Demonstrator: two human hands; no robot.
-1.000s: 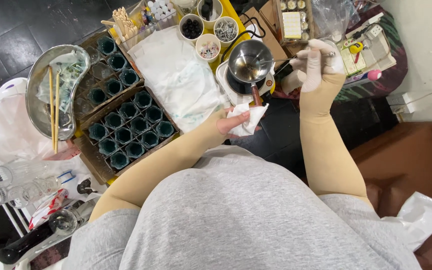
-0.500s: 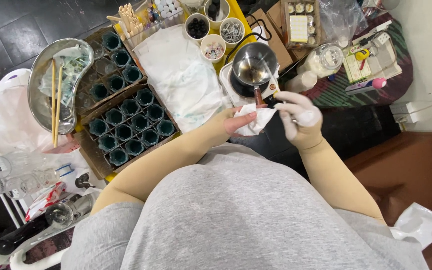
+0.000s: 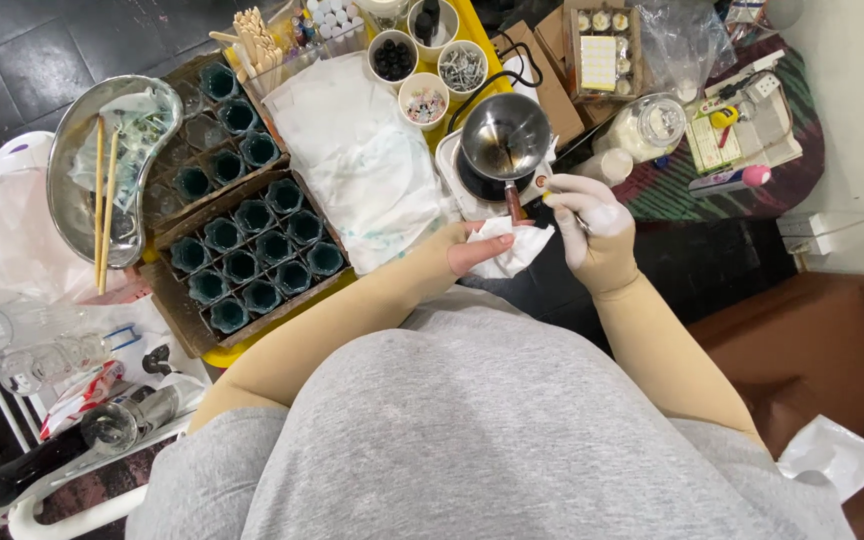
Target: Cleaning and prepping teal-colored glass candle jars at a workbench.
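Note:
My left hand (image 3: 474, 250) holds a crumpled white tissue (image 3: 512, 245) just in front of my body. My right hand (image 3: 589, 225), in a white glove, is right beside it, fingertips pinching a small round piece (image 3: 542, 184) that is too small to make out. Both hands hover by the brown handle (image 3: 515, 204) of a shiny metal pot (image 3: 503, 135), which sits on a white hot plate (image 3: 457, 180). The tissue touches the handle's near end.
Cardboard trays of dark green cups (image 3: 252, 250) lie at left, beside a metal kidney bowl (image 3: 72, 150) with chopsticks. A white cloth (image 3: 362, 170), small bowls (image 3: 424, 100), wooden sticks (image 3: 257, 30), a glass jar (image 3: 652, 125) and boxes crowd the yellow table (image 3: 222, 355).
My right hand came back from the far right near the jar, down to the pot handle beside my left hand. The left hand and tissue stayed almost in place.

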